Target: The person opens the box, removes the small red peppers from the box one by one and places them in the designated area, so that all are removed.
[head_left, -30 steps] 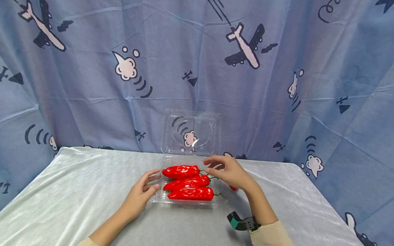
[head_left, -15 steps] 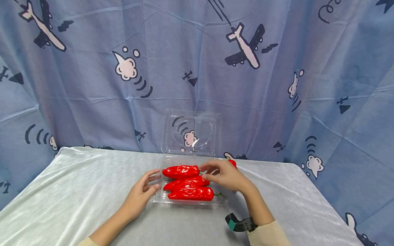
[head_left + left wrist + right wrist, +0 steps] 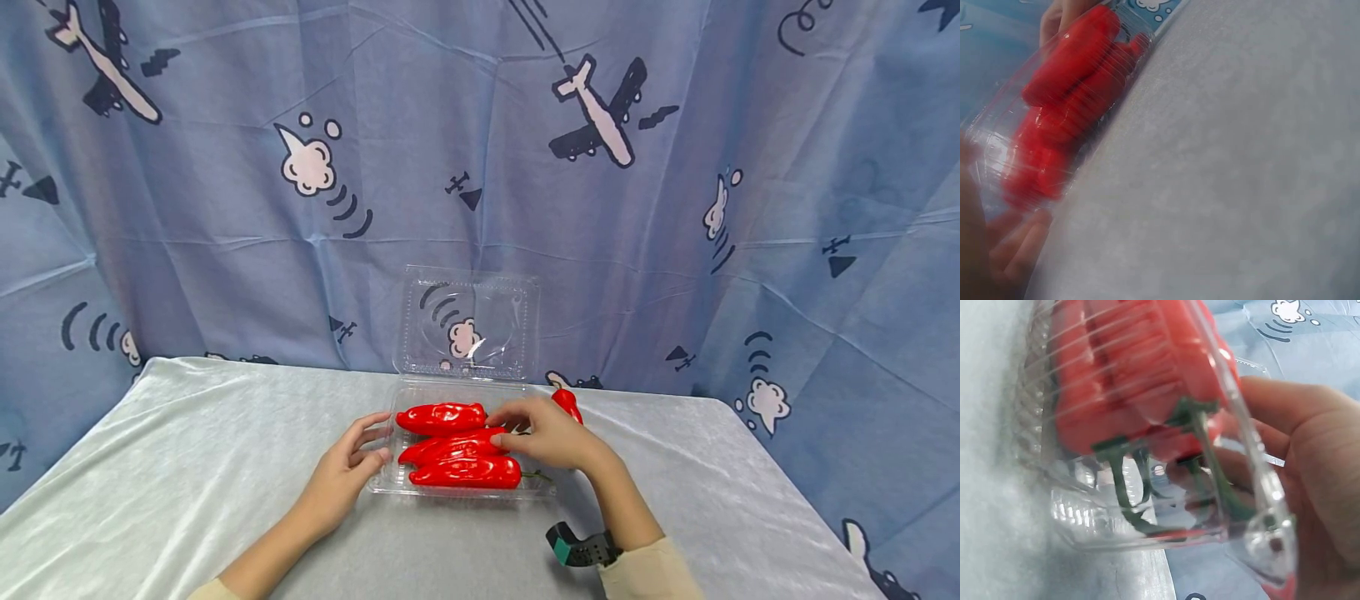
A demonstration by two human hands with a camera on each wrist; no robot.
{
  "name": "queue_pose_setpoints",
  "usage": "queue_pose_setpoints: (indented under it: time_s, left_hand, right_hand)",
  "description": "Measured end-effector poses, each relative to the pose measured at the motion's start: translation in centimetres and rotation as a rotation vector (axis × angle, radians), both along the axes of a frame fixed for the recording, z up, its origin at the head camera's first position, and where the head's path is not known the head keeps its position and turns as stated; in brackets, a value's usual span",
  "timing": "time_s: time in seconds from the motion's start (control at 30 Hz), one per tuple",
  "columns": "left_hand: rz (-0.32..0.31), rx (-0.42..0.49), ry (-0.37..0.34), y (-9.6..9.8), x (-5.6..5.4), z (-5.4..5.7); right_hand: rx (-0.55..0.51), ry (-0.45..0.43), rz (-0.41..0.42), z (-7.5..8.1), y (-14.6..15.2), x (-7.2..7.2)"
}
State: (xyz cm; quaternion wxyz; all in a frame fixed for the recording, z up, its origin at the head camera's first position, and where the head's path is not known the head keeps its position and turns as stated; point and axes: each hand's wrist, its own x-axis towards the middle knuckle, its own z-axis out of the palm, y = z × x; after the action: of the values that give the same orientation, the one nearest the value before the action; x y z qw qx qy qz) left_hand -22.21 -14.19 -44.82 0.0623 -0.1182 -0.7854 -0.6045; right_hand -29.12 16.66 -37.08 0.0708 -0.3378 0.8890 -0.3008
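Glossy red peppers with green stems lie side by side in a clear plastic clamshell box. Its hinged lid stands upright behind. My left hand rests at the box's left end, its relaxed fingers on the wall. My right hand reaches in over the right end and pinches the stem end of the middle pepper, hiding its stem. The back pepper and front pepper lie on either side. Through the plastic in the right wrist view, several green stems show near the fingers.
Another red pepper lies on the pale cloth-covered table, right of the box and behind my right hand. A blue curtain printed with planes hangs behind the table. A dark band is around my right wrist.
My right hand has moved down and left, from above the stems onto the middle pepper's end. The loose pepper at the right now shows more. My left hand and the box have stayed put.
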Motion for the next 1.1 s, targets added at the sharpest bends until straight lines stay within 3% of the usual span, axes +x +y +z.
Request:
queue_pose_setpoints:
  time_s: [0.3,0.57,0.83,1.1]
  left_hand:
    - [0.0,-0.003,0.0,-0.02,-0.04,-0.04]
    - [0.026,-0.023,-0.02,-0.04,-0.17,-0.21]
    - [0.008,-0.012,-0.006,-0.02,-0.09,-0.13]
    - [0.001,0.0,-0.009,-0.08,-0.05,-0.08]
  right_hand:
    - [0.007,-0.018,0.013,-0.04,0.0,0.01]
    - [-0.018,-0.049,-0.034,0.24,-0.17,0.18]
    - [-0.047,-0.086,-0.07,0.47,-0.12,0.28]
    - [-0.088,-0.071,-0.095,0.65,0.08,0.33]
